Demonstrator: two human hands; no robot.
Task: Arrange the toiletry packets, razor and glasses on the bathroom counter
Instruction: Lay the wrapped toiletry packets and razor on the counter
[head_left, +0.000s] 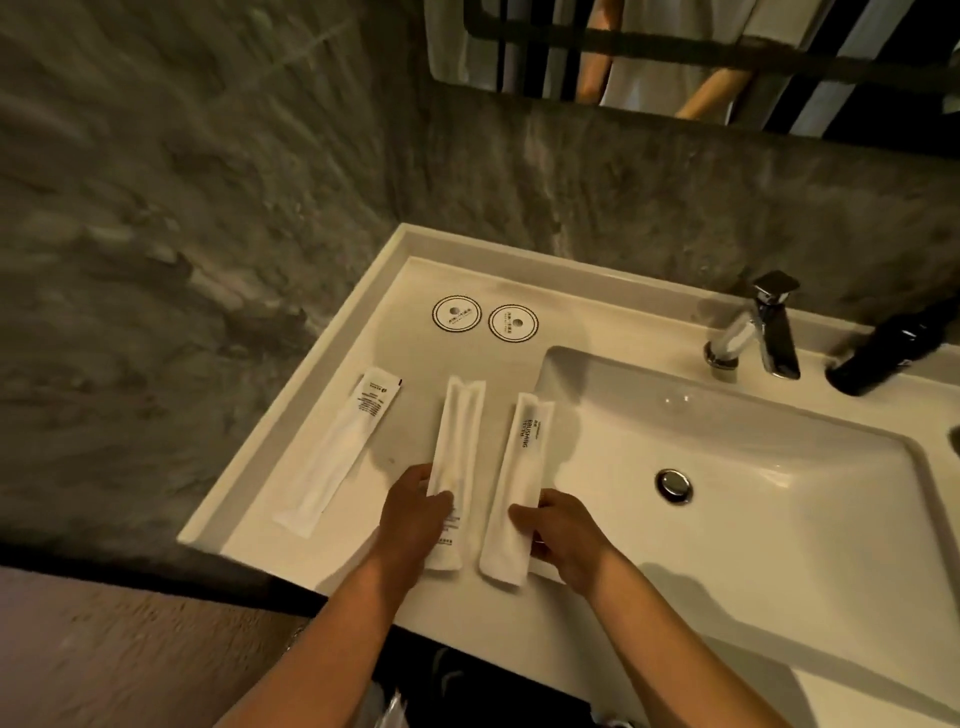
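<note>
With three white packets lying side by side on the counter (311, 561) at centre-left of frame, my left hand (410, 512) pinches the middle packet (457, 452) and my right hand (563, 535) pinches the right packet (519, 467). Left packet (337, 452) lies untouched; two round coasters (483, 318) sit above them.

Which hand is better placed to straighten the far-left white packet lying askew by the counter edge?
Left. The left hand rests on the middle white packet, right beside the tilted far-left white packet. The right hand is on the packet printed BRUSHING by the sink basin, and would have to cross over.
</note>
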